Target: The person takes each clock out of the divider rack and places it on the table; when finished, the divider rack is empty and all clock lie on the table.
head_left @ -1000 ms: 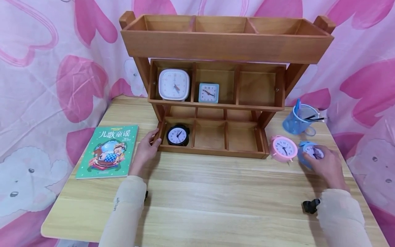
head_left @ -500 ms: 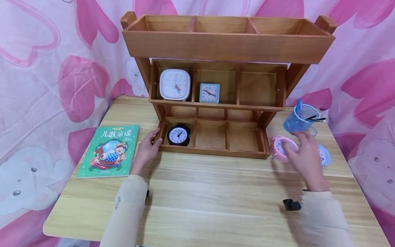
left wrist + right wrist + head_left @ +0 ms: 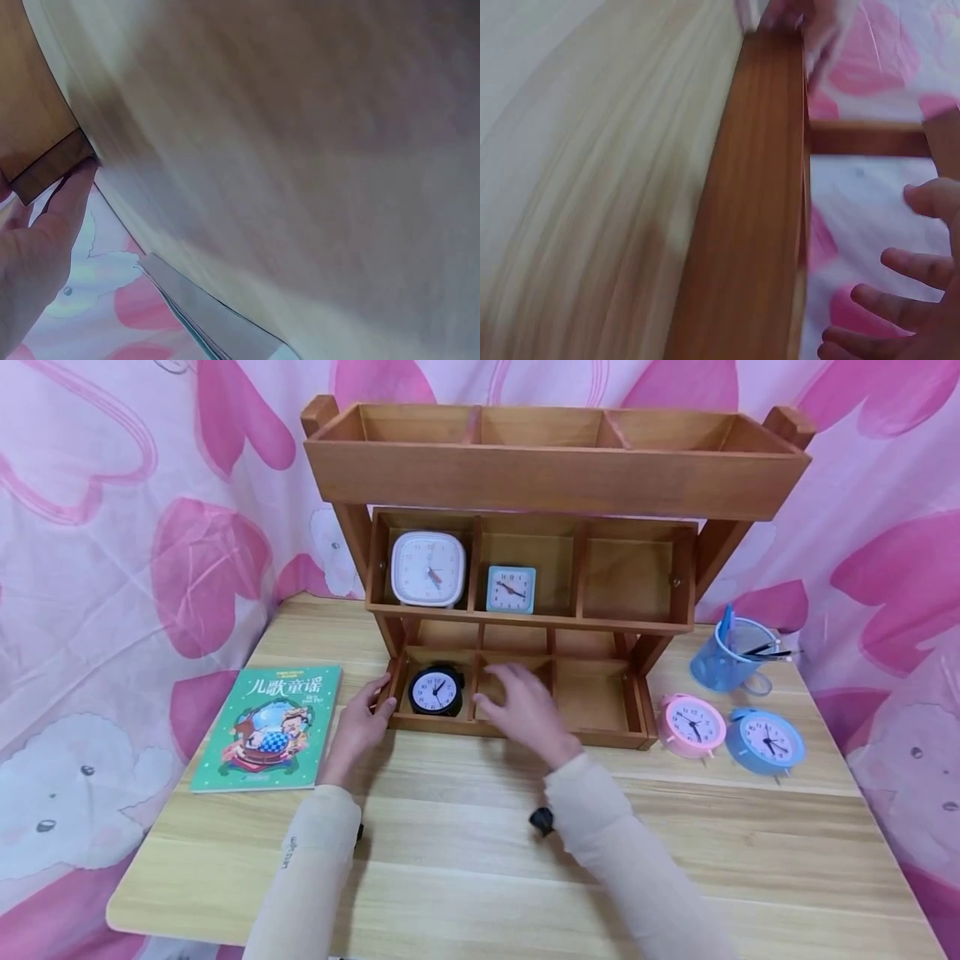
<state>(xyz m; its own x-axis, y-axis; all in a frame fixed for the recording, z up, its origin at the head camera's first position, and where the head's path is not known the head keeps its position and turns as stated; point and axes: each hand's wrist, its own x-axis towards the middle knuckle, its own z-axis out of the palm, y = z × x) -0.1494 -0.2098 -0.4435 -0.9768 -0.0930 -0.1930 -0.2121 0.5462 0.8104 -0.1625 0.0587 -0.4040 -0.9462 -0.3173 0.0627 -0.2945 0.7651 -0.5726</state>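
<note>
our left hand holds the lower left corner of the wooden shelf, fingers curled on its end wall, we judge to steady it. our right hand hovers with fingers spread and holding nothing over the front rail of the bottom tier, at the middle compartment, just right of the black clock.

going left to right: a green book lies flat on the table, its cover reading 儿歌童谣. a white square clock and a small teal clock stand in the middle tier. a pink alarm clock and a blue alarm clock stand just right of the shelf, before a blue pen cup.
</note>
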